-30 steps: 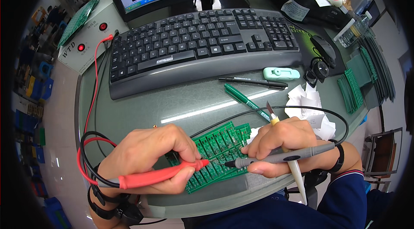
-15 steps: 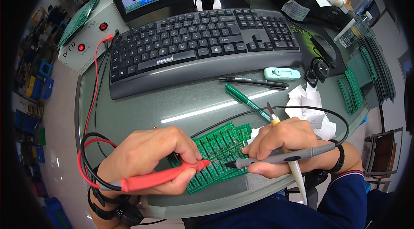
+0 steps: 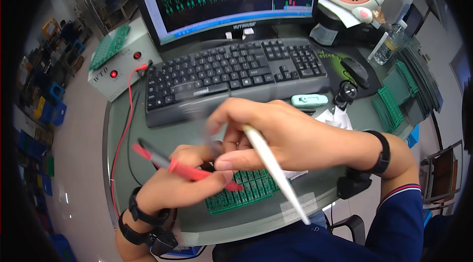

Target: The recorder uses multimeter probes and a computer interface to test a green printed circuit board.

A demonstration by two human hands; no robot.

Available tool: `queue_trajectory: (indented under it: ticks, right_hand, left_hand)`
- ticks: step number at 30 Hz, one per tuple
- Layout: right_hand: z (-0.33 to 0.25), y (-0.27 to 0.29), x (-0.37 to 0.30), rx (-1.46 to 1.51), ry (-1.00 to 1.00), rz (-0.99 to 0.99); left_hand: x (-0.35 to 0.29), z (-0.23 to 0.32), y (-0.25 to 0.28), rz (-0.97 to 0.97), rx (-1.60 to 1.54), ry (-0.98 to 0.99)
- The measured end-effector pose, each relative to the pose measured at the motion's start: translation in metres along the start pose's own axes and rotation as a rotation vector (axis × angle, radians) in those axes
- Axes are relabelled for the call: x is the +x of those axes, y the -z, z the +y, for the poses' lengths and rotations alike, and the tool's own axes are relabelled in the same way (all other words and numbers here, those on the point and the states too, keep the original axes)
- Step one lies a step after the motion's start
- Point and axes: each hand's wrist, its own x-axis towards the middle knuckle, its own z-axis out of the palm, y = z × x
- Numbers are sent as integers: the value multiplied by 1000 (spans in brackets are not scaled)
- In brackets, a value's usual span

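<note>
My left hand (image 3: pixel 185 183) is closed around a red test probe (image 3: pixel 189 171), its tip pointing down over a green circuit board (image 3: pixel 246 194) on the desk. Just above it my right hand (image 3: pixel 281 136) reaches across, fingers close to the left ones. A craft knife with a white tapered handle (image 3: pixel 276 171) sits in the right hand, its tail slanting toward the desk's near edge; the blade does not show clearly. A dark grey, smeared shape lies between the two hands; whether it is the grey probe I cannot tell.
Behind the hands stand a black keyboard (image 3: pixel 236 72) and a monitor (image 3: pixel 217 5). At left is a white box (image 3: pixel 125 67) with red lights and a red lead (image 3: pixel 129 109). Mouse (image 3: pixel 355 72), mint-green tool (image 3: pixel 309 100), stacked boards (image 3: pixel 389 109) and a bottle (image 3: pixel 389 45) are at right.
My right hand has moved left and up, over to my left hand, with the knife still in it. The grey probe no longer shows clearly there. The red probe has tilted; the view has shifted.
</note>
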Motion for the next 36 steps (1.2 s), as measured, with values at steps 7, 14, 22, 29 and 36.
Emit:
queue_trajectory:
  ticks: [7, 14, 22, 29, 36]
  right_hand:
    - [29, 29, 38, -605, 16, -31]
    - [78, 30, 47, -1077, 247, -69]
    - [13, -29, 30, 646, 3, -44]
    - [-1, -14, 6, 506, 84, 75]
    - [-1, -7, -52, -816, 226, -163]
  left_hand:
    - [-18, -14, 48, 464, -474, 31]
    - [-22, -17, 52, 606, -724, -165]
    - [-13, -9, 18, 715, -792, -322]
    - [-13, -14, 6, 665, -757, -337]
    - [-10, -26, 28, 578, -700, -394]
